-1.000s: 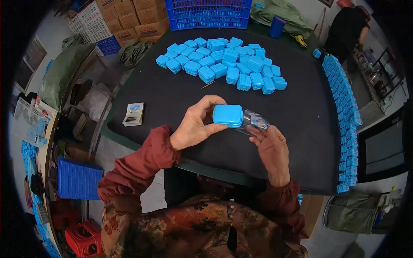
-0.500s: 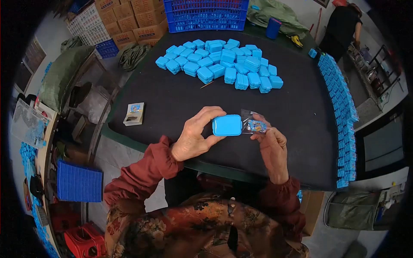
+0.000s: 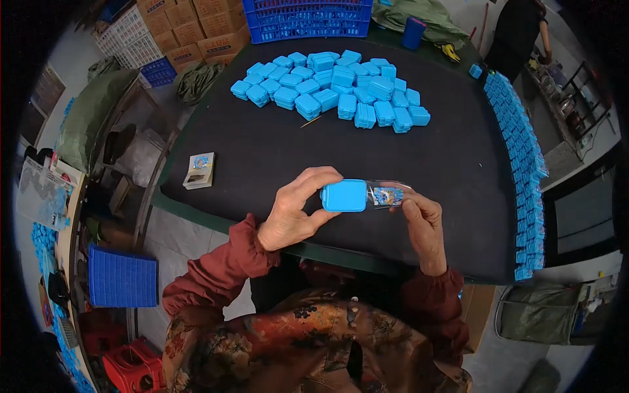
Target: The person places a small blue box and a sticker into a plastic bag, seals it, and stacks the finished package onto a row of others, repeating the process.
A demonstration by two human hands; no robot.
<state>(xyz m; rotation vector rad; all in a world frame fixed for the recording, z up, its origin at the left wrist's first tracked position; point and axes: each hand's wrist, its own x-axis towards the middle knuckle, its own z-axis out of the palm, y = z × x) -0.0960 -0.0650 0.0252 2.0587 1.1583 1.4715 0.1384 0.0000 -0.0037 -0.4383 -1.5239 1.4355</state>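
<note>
A small blue plastic box [image 3: 344,196] with rounded corners is gripped at its left end between the thumb and fingers of my left hand [image 3: 295,206]. Against its right end lies a clear plastic bag [image 3: 373,194] with a colourful printed card [image 3: 388,196] inside. My right hand [image 3: 421,219] pinches the far end of this bag between thumb and fingers. Beyond both hands, a heap of similar blue boxes [image 3: 341,80] covers the back of the dark table [image 3: 262,147]. A stack of printed cards [image 3: 199,170] lies to the left.
Bagged blue boxes stand in a long row [image 3: 521,177] along the table's right edge. A blue crate [image 3: 304,19] is at the back, near a dark blue cup [image 3: 413,33]. One thin stick [image 3: 310,122] lies before the heap. Another person [image 3: 517,33] stands at the far right.
The bag, crumpled and tilted before, is now stretched straighter in line with the box. My right hand has shifted slightly right and down. The whole view has tilted a little.
</note>
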